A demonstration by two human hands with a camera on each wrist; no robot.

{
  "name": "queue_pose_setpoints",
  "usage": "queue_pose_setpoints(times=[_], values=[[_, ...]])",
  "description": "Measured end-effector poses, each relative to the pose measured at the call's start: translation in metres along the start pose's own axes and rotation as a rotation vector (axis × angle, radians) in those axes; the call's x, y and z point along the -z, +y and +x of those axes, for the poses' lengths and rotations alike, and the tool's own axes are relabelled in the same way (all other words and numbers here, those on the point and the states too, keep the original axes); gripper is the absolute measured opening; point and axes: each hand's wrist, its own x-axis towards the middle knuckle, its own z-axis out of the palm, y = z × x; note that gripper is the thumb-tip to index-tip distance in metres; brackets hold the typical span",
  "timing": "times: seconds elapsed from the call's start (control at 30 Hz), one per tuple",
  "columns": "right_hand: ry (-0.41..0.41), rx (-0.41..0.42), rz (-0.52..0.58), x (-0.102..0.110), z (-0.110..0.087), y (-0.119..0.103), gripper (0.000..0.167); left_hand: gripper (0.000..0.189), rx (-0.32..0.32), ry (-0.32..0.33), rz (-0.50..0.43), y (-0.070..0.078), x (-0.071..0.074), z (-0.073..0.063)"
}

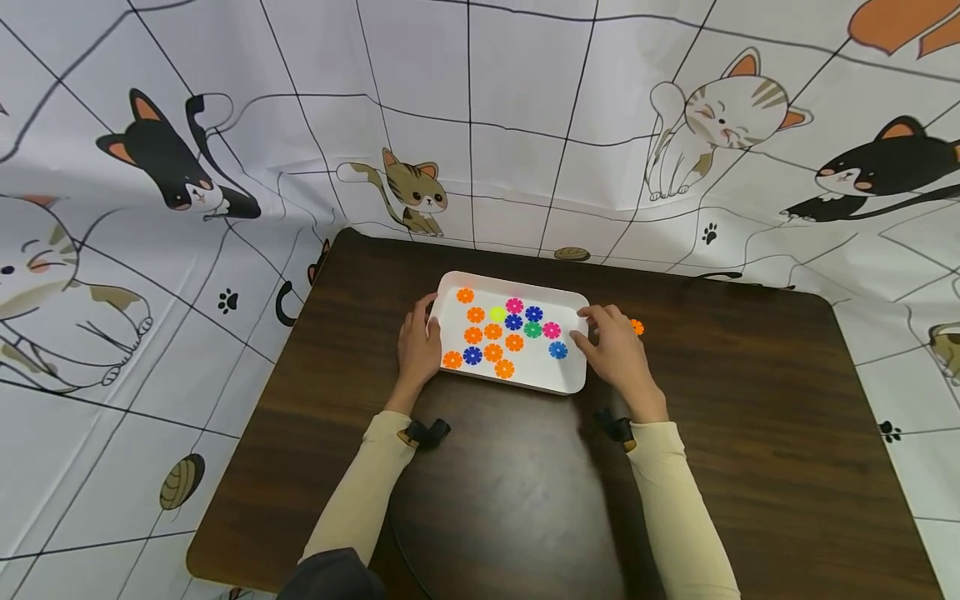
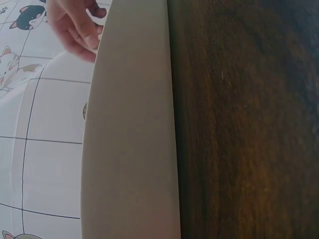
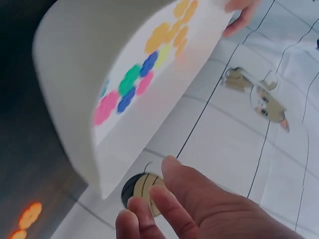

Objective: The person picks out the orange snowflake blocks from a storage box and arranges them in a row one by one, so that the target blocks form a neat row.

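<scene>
A white rectangular tray (image 1: 540, 375) lies on the dark table, bearing several flat, notched plastic discs, mostly orange (image 1: 492, 331), with blue (image 1: 472, 356), pink, green and yellow ones. My left hand (image 1: 420, 346) grips the tray's left end, its fingertips at the rim. At the opposite end, my right hand (image 1: 618, 354) has its thumb and fingers spread loosely beside the rim. The right wrist view shows those fingers (image 3: 179, 219) bent a little, holding nothing, with a gap to the tray corner. The tray's outer wall (image 2: 129, 124) fills the middle of the left wrist view.
Just right of my right hand, an orange disc (image 1: 637, 327) lies on the table; the right wrist view shows two orange discs (image 3: 30, 215) there. A white cloth (image 1: 510, 150) printed with cats hangs behind the dark wooden table (image 1: 750, 433) and at its sides.
</scene>
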Motion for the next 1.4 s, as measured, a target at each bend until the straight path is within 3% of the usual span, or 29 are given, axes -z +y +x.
queue_pose_setpoints(times=[0.73,0.97,1.4], values=[[-0.115,0.154,-0.006,-0.051,0.008,-0.037,0.037,0.046,0.006,-0.002,0.015,-0.001,-0.002,0.000],[-0.149,0.159,-0.021,-0.065,0.015,-0.043,0.037,0.046,-0.002,0.003,0.009,0.000,-0.002,-0.001],[-0.135,0.164,-0.016,-0.079,0.016,-0.046,0.034,0.046,0.008,0.014,0.012,-0.002,-0.004,0.000]])
